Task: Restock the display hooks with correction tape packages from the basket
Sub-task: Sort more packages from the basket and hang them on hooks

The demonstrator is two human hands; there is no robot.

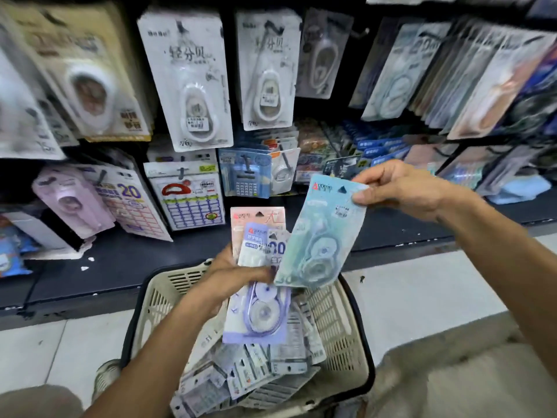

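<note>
My right hand [401, 188] pinches the top corner of a light green correction tape package [322, 233], which hangs tilted above the basket. My left hand [238, 282] grips a small stack of packages over the basket: a purple one [259, 315] in front and a pink one [256, 218] behind it. The beige plastic basket [337, 321] stands on the floor below, with several more packages [250, 372] lying loose inside. White correction tape packages [193, 82] hang on the display hooks straight ahead.
Rows of hanging stationery fill the rack, with denser rows at the right [470, 76] and lower packs [187, 197] near a dark base shelf [126, 260]. My shoe [105, 375] is on the tiled floor [422, 291] left of the basket.
</note>
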